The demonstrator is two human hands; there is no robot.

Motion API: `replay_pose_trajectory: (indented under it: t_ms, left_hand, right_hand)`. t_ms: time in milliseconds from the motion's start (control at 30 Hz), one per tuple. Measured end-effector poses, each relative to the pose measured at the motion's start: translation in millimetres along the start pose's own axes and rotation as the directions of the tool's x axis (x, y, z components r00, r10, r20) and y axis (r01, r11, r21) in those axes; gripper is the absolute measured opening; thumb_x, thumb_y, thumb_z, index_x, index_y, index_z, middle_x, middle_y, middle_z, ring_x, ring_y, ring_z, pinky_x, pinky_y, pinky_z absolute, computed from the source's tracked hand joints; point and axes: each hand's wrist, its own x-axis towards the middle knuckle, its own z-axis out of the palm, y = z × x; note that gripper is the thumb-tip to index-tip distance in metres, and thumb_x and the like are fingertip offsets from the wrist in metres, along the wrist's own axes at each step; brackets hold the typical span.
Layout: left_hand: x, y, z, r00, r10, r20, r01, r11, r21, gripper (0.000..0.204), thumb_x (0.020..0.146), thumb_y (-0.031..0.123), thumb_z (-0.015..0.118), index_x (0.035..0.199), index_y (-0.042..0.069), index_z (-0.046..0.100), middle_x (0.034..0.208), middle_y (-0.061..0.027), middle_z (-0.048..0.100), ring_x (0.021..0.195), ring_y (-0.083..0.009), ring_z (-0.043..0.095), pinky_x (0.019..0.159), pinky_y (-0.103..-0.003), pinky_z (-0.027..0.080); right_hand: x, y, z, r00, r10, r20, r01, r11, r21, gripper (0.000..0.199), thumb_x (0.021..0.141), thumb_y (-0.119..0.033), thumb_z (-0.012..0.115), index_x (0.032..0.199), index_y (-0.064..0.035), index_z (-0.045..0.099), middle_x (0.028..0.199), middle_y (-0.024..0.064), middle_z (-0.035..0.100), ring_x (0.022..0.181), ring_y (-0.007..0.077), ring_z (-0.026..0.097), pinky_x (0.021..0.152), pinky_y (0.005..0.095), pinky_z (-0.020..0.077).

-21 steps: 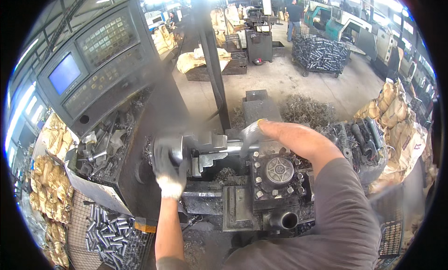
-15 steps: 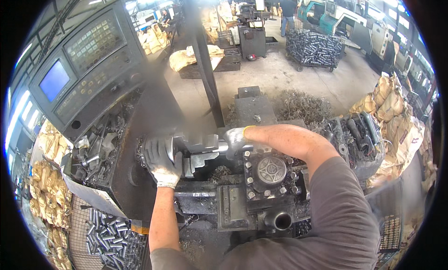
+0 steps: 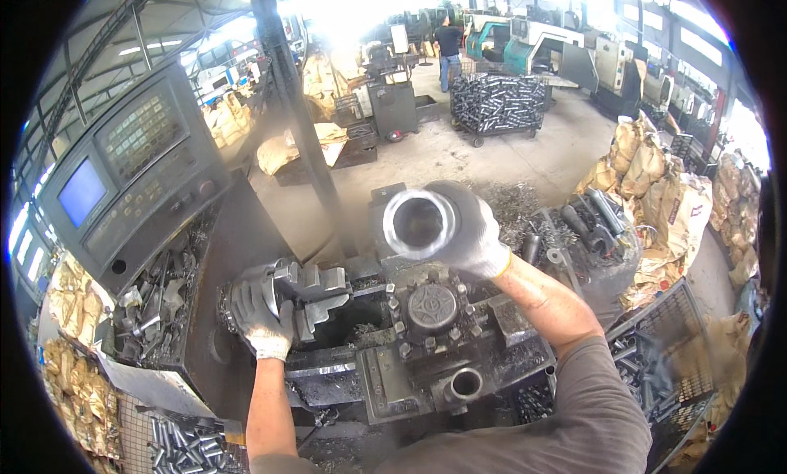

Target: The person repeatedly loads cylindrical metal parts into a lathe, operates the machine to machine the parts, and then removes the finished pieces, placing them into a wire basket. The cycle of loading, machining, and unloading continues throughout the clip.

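Observation:
My gloved left hand (image 3: 261,314) lies on the rim of the lathe chuck (image 3: 287,290), its fingers stretched out and the thumb apart. Stepped jaws (image 3: 324,298) stand out from the chuck's right side, with no workpiece between them. In my gloved right hand (image 3: 475,228) is a short, shiny metal tube (image 3: 388,224), held up above the tool post with its hollow end toward me. The fingers wrap its far side and are partly hidden. Below the tube sits the square, bolted tool post (image 3: 432,308), with a hollow round holder (image 3: 466,382) at its near side.
A control panel (image 3: 135,167) with a lit screen rises at the left. Metal chips (image 3: 500,191) lie behind the tool post. Loose tools (image 3: 594,228) cover a ledge at the right, beside brown paper sacks (image 3: 656,175). Wire baskets hold metal tubes (image 3: 184,449). Another person (image 3: 448,48) stands far off.
My right hand has drawn back from the chuck jaws and lifted the tube above the tool post. The left hand stays on the chuck. The whole view has shifted.

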Motion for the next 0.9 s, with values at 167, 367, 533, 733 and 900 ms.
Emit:
replay_pose_trajectory:
  t_ms: [167,367,533,733,900]
  left_hand:
    - [-16.8,22.4,-43.4,0.971,0.012,0.237,0.124,0.825,-0.551,0.079,0.088,0.028,0.078,0.154,0.000,0.045,0.152,-0.0284,0.052,0.144,-0.0448,0.048,0.119,-0.056,0.038]
    - [-146.8,107.0,-101.3,0.596,0.230,0.769,0.788,-0.350,-0.506,0.067,0.102,0.040,0.069,0.154,0.004,0.047,0.146,-0.0158,0.061,0.128,-0.0276,0.065,0.112,-0.041,0.050]
    - [-199.1,124.2,-68.4,0.069,0.097,0.993,0.710,-0.704,0.020,0.047,0.100,0.027,0.076,0.137,0.000,0.062,0.126,-0.0115,0.070,0.115,-0.0278,0.068,0.102,-0.044,0.057]
    - [-223.6,113.4,-45.3,0.256,0.077,0.964,0.680,-0.723,-0.122,0.045,0.103,0.034,0.071,0.134,0.003,0.063,0.126,-0.0114,0.070,0.117,-0.0291,0.068,0.107,-0.046,0.053]
    - [-229.9,85.1,-61.6,0.078,0.150,0.986,0.454,-0.886,0.099,0.044,0.104,0.042,0.064,0.121,0.002,0.066,0.109,-0.0184,0.074,0.101,-0.0391,0.073,0.091,-0.056,0.062]
  right_hand:
    - [-31.7,-121.7,-27.7,0.889,0.323,0.325,-0.435,0.816,0.381,0.081,0.069,-0.025,0.102,0.136,-0.0017,0.061,0.120,0.0167,0.075,0.104,0.0295,0.077,0.092,0.0414,0.0622]
    - [-138.7,-243.1,27.3,0.032,0.386,0.922,-0.999,-0.001,0.035,0.075,0.085,-0.036,0.091,0.141,0.0006,0.059,0.121,0.0121,0.073,0.107,0.0204,0.072,0.096,0.0342,0.0577]
    - [-252.2,-254.6,24.7,-0.244,0.407,0.880,-0.940,-0.322,-0.112,0.063,0.089,-0.040,0.087,0.132,0.0012,0.069,0.110,0.0095,0.075,0.093,0.0142,0.071,0.081,0.0320,0.0576]
    - [-253.0,-258.6,41.7,-0.386,0.698,0.604,-0.775,0.109,-0.622,0.062,0.085,-0.049,0.083,0.119,0.0019,0.075,0.092,0.0167,0.078,0.076,0.0199,0.075,0.067,0.0403,0.0592]
    - [-245.4,-233.9,-156.3,-0.372,0.642,0.670,-0.610,0.375,-0.698,0.062,0.076,-0.044,0.091,0.123,-0.0060,0.076,0.103,0.0165,0.081,0.091,0.0269,0.077,0.084,0.0403,0.0616]
